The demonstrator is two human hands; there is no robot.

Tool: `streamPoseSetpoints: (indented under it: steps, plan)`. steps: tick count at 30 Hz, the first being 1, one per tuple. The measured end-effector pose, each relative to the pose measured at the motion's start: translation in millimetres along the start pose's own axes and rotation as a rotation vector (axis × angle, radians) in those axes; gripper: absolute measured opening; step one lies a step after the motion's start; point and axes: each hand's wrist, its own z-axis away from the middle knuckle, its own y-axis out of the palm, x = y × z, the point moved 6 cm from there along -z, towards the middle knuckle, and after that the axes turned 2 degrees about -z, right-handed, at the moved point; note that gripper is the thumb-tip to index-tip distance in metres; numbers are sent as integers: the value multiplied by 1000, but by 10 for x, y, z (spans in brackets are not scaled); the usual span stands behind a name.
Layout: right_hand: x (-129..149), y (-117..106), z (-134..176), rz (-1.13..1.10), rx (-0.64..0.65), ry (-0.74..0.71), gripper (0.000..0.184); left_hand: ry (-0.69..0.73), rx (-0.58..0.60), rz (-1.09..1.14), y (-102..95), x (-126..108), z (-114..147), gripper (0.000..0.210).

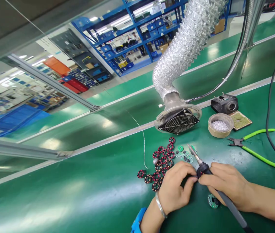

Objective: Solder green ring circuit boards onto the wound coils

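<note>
Soldering iron lay gripped in the closed right hand, tip up over the green table. Left hand pinched something tiny beside it, near red coil rings.

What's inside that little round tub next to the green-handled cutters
The round tub holds a heap of shiny silvery bits, filling most of its opening. What kind of bits they are is too small to tell, and the heap covers the tub's bottom.
</note>
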Motion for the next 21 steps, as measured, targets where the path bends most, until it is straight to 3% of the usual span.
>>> streamPoseSetpoints:
  steps: [4, 7, 10, 13, 17, 21]
  plan:
    - [-26, -102, 35, -181, -38, 109, 25, -8, 40, -1, 127, -11, 3, 22]
    - [-51, -218, 19, -319, -72, 167, 29, 35, 36, -31, 216, -11, 0, 12]
    - [-104, -279, -17, -303, -80, 184, 27, 95, 9, -27, 176, -24, 4, 12]
    - [-171, -207, -36, -242, 10, 195, 31, 121, -28, 40, 28, -22, 18, 12]
    - [-222, -45, -48, -230, 136, 217, 39, -17, -197, -37, -173, 107, 35, 12]
    - [-208, 43, -49, -202, 181, 179, 30, -136, -159, -361, -95, 198, 12, 17]
